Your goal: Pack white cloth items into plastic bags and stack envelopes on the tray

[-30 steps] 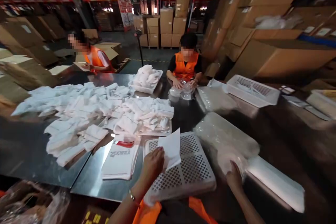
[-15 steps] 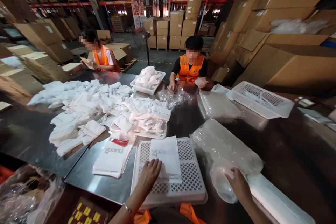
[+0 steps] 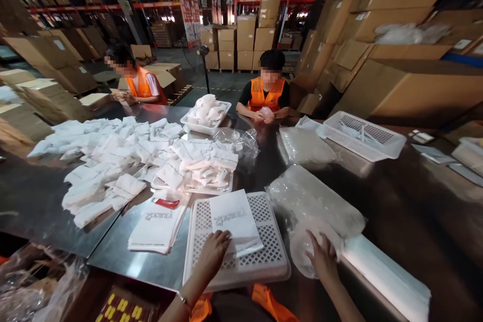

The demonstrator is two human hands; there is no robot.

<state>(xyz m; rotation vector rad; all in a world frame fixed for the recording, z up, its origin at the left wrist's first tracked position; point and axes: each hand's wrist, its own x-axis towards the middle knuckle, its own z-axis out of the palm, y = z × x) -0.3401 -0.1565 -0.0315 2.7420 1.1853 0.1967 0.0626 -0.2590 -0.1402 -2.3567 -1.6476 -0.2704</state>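
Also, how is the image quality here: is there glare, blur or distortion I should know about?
Head view: the steel table reflects bright glare beside the stack of printed bags; the right side of the table is dark, almost without detail. Wide-angle distortion tilts the cardboard boxes at the edges. The left hand and right hand are fairly sharp; the corners are soft.

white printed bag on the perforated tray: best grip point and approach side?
Probably the far edge of the white printed bag: it lies flat on the perforated tray, and the left hand pins its near corner. Come from the far right side, sliding fingers under, pinching the thin edge.
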